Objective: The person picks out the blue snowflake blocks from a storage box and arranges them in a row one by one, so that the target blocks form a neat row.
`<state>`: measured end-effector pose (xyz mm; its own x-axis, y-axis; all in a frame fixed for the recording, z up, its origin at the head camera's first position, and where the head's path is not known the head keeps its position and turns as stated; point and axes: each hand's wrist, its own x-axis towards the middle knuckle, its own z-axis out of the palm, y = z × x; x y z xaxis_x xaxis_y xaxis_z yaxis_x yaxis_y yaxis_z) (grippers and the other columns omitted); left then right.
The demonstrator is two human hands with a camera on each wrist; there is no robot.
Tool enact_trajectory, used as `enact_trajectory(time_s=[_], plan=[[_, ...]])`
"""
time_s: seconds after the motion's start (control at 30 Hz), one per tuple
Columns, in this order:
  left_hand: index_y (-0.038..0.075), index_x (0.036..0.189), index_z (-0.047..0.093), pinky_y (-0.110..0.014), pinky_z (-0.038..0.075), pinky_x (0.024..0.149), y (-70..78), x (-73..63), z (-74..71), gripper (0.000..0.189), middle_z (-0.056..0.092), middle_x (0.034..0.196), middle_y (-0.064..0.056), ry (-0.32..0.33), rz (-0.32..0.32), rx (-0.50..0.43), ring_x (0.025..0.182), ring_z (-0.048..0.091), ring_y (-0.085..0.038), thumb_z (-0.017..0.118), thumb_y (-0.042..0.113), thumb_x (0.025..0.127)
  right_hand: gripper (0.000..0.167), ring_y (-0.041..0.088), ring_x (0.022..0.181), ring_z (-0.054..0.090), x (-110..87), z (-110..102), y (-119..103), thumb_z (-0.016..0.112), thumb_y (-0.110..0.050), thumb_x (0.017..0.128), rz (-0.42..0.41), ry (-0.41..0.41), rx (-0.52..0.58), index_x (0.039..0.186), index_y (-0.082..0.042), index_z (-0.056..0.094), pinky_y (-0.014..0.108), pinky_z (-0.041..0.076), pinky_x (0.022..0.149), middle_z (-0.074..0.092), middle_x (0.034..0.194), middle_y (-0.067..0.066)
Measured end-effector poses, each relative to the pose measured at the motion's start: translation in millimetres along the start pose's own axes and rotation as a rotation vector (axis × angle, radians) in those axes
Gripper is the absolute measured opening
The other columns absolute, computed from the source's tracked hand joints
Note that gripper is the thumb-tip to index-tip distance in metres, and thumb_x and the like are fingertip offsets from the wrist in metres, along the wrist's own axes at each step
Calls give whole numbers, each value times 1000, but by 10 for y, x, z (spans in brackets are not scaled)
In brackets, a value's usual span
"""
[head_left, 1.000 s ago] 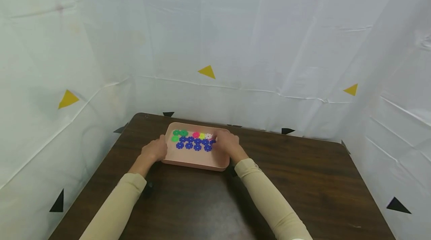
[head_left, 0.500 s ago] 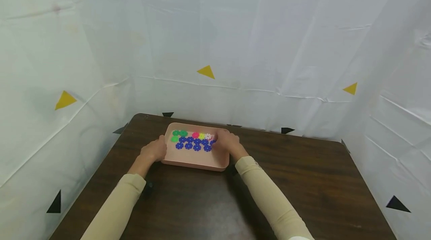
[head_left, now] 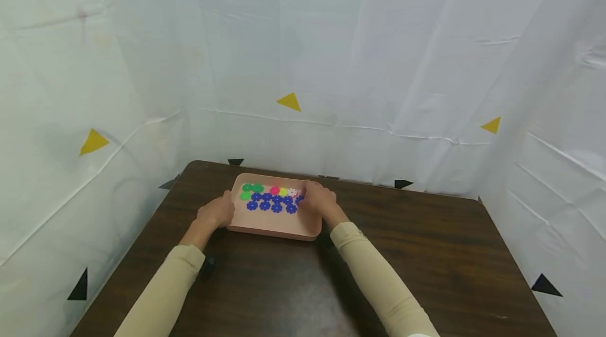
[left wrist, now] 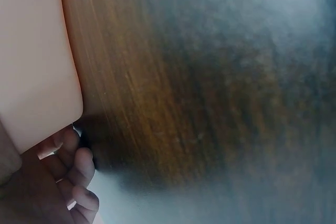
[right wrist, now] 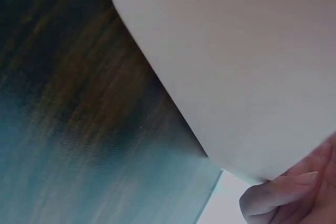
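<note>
Left hand [head_left: 218, 212] curled at the left end of the pink tray [head_left: 274, 222], toward its near half; fingers [left wrist: 81, 165] bent in beside the tray's corner in the left wrist view, little gap left, nothing else in the grip. Right hand [head_left: 319, 199] on the opposite end, farther up, reaching over the rim; right wrist view shows its fingers [right wrist: 275, 193] bent close against the outer edge, so both hands hold the tray between them. Whether the tray's base touches the table or sits just clear of it, cannot tell. Tray: shallow, rounded corners, smooth; looks like stiff plastic, probably light, unlikely to break, perhaps a little slick under dry fingers. Best hold, I judge: the two short ends, thumb over the rim, fingers beneath, level with each other, since the loose load would slide on any tilt. Load inside: blue notched discs [head_left: 265, 206] in two rough rows, green discs [head_left: 258, 188] in the far left, then pink [head_left: 274, 190], yellow [head_left: 283, 192] and white pieces [head_left: 292, 192] in line along the far side; likely thin, near weightless, quick to skid. Tray's place: far left part of the dark wood table [head_left: 426, 258], near the back edge. Beyond, pale sheeting [head_left: 341, 53] with yellow and black triangles
</note>
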<state>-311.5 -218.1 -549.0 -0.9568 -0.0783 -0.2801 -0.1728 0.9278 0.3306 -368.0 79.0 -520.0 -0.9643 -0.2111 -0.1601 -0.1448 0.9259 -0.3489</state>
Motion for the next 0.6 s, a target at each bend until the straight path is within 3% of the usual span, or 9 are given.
enact_trajectory(time_s=[0.23,0.6], plan=[[-3,148,39,-46,51,75,26,-52,-29,43,65,99,-16,12,3,-3,81,63,-29,44,21,113,25,34,116,65,6,-16,-1,77,-29,98,13,6,12,116,-16,67,62,48,106,71,130,9],[-4,148,39,-48,52,77,32,-65,-32,43,65,101,-17,21,3,-7,83,63,-30,44,20,113,16,28,96,64,-4,-70,-8,73,-23,98,11,18,53,112,-17,68,57,52,94,72,109,4]])
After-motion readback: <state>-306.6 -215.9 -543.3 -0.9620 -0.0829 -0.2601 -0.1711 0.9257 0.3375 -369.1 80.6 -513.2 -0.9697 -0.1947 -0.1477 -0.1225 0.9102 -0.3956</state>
